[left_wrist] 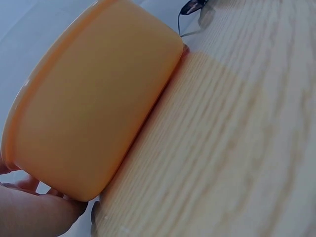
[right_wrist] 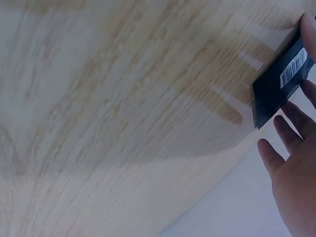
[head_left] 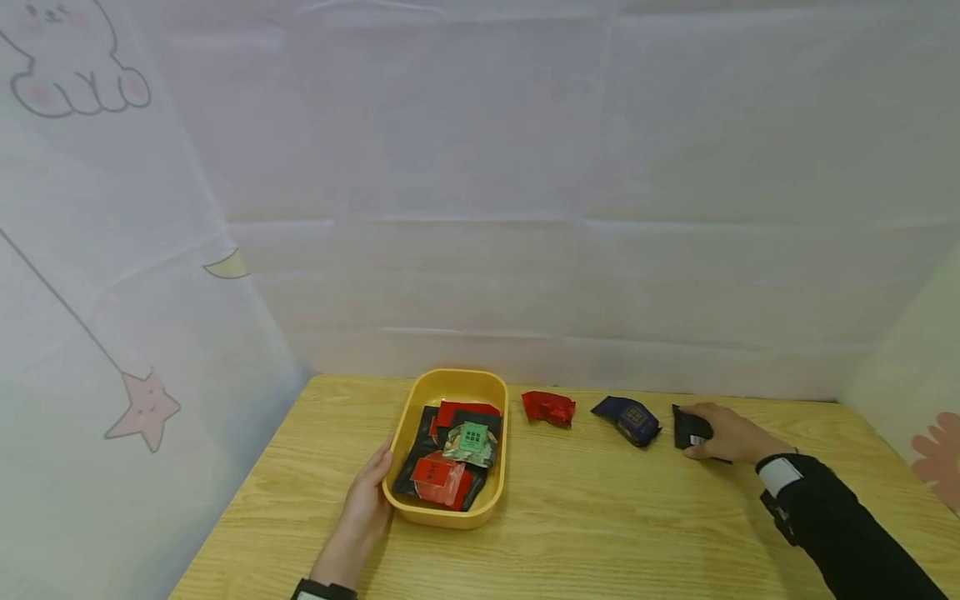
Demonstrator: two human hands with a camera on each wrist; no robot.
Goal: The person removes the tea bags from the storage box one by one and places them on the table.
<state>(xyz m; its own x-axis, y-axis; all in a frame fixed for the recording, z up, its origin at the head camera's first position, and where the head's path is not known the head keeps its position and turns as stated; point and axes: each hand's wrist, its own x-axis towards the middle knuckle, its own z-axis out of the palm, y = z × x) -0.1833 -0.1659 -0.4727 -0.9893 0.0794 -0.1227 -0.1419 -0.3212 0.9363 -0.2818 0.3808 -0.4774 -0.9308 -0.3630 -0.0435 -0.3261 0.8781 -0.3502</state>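
My left hand grips the left side of a yellow plastic bin, its fingers against the outer wall in the left wrist view. Inside the bin lie several black and red snack packets, with a green-labelled packet on top. Far to the right, my right hand pinches a small black packet between thumb and fingers, close to the tabletop. A white barcode patch shows on that packet in the right wrist view. Part of the packet is hidden under the hand.
Between the bin and my right hand, a red wrapped packet and a dark blue wrapped packet lie in a row near the back of the wooden table. A pale cloth backdrop hangs behind and at both sides.
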